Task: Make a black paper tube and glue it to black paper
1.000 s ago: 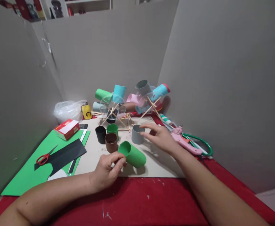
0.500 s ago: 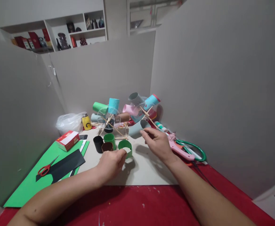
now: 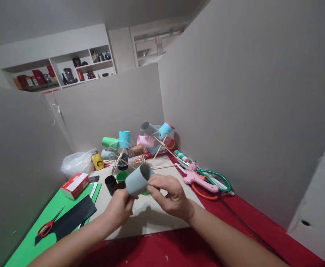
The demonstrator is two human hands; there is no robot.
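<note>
A grey-blue paper tube (image 3: pixel 137 181) is held in the air between my hands, tilted, its open end facing up and right. My right hand (image 3: pixel 169 193) pinches its right edge. My left hand (image 3: pixel 120 205) has its fingers closed at the tube's lower left side. Behind them stand a black tube (image 3: pixel 110 184), a green tube (image 3: pixel 122 176) and a brown tube (image 3: pixel 119 187), partly covered by my left hand. A light green ring (image 3: pixel 145 193) shows only a sliver behind the grey-blue tube.
Stick frames with coloured tubes (image 3: pixel 125 139) stand at the back. A pink glue gun (image 3: pixel 200 180) lies right. Red scissors (image 3: pixel 47 227), black paper (image 3: pixel 75 215) and a red box (image 3: pixel 75 185) rest on green sheets at left, near a plastic bag (image 3: pixel 77 163).
The grey-blue tube has moved left and down with my right hand. My left hand has left the light green ring and come to the tube. The camera view has shifted.
</note>
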